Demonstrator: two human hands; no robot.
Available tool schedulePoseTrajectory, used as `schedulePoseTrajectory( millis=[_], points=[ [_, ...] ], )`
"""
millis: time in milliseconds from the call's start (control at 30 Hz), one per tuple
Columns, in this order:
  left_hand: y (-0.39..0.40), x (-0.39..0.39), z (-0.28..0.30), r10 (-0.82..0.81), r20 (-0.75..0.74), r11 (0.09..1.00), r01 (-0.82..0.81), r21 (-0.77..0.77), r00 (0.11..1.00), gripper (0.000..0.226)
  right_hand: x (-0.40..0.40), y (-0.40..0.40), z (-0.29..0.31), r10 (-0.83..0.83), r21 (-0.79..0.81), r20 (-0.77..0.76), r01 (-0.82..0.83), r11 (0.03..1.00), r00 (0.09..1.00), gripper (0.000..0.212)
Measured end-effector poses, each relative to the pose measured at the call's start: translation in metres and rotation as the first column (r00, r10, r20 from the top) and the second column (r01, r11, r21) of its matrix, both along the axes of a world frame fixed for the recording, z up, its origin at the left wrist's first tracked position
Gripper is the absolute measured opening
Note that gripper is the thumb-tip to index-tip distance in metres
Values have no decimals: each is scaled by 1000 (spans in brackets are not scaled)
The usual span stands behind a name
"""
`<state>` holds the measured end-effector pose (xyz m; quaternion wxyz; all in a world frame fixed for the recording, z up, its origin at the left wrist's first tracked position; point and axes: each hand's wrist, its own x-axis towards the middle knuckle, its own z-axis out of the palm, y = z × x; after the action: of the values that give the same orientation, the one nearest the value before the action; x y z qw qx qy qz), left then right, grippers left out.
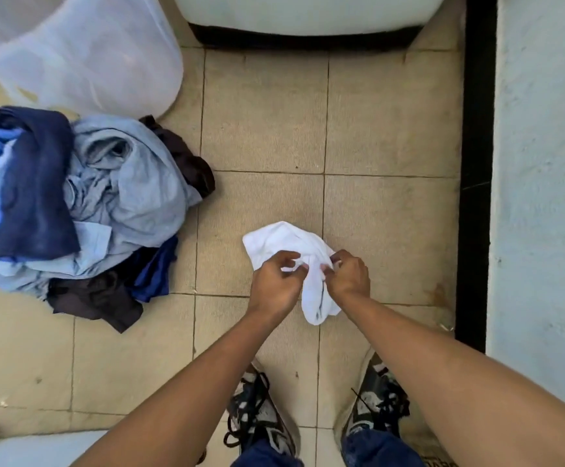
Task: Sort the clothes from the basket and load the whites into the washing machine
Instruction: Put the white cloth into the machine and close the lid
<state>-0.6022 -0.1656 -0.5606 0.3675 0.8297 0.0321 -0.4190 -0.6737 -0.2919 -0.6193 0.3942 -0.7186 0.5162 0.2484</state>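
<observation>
Two hands, left hand (274, 284) and right hand (350, 276), pinching a white cloth (284, 241) at centre frame, coloured clothes pile (82, 207) at left, tiled floor (375, 129), washing machine (304, 15) at top.

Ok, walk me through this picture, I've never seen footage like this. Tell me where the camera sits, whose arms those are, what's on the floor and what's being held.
There is no machine here, only a person. The one camera is worn on the head and looks down, so the arms reaching in from the bottom are the wearer's own, with their shoes below.

The left hand and right hand both pinch a white cloth, holding it up in front of the body above the tiled floor.

On the floor to the left lies a pile of blue and dark clothes. Behind it stands a pale translucent basket. At the top edge is the white front of what is probably the washing machine. A pale wall runs down the right.
</observation>
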Motion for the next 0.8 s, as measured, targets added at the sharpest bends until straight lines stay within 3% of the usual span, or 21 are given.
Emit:
schedulePoseTrajectory(
  millis=[100, 200, 300, 367, 433, 533, 633, 733, 800],
  points=[
    [-2, -3, 11, 7, 92, 1000, -7, -8, 996, 14, -17, 0, 14, -96, -48, 193, 107, 993, 977, 24],
    [3, -6, 39, -95, 258, 995, 103, -17, 962, 45, -33, 12, 61, -168, -19, 402, 192, 981, 900, 17],
    [2, -10, 78, -327, 318, 943, 327, 52, 890, 74, -43, 23, 123, 2, -80, 549, 50, 996, 836, 18],
    [-6, -5, 107, -434, 368, 898, 429, 100, 822, 63, -44, 23, 165, 98, -146, 603, -11, 989, 792, 16],
    [-13, 1, 141, -458, 449, 874, 482, 68, 767, 37, -41, 21, 207, 122, -173, 645, -11, 985, 754, 15],
    [-31, 22, 210, -436, 420, 872, 488, -20, 796, 16, -30, 9, 280, 71, -157, 701, 56, 986, 710, 14],
    [-48, 43, 279, -465, 339, 858, 511, -54, 818, 16, -23, -5, 352, 63, -187, 764, 126, 974, 642, 13],
    [-59, 59, 361, -552, 335, 801, 597, -39, 763, 33, -8, -17, 437, 146, -280, 834, 179, 943, 532, 13],
    [-70, 71, 441, -576, 362, 781, 624, -21, 733, 31, 5, -32, 514, 212, -317, 878, 188, 930, 429, 16]
  ],
)
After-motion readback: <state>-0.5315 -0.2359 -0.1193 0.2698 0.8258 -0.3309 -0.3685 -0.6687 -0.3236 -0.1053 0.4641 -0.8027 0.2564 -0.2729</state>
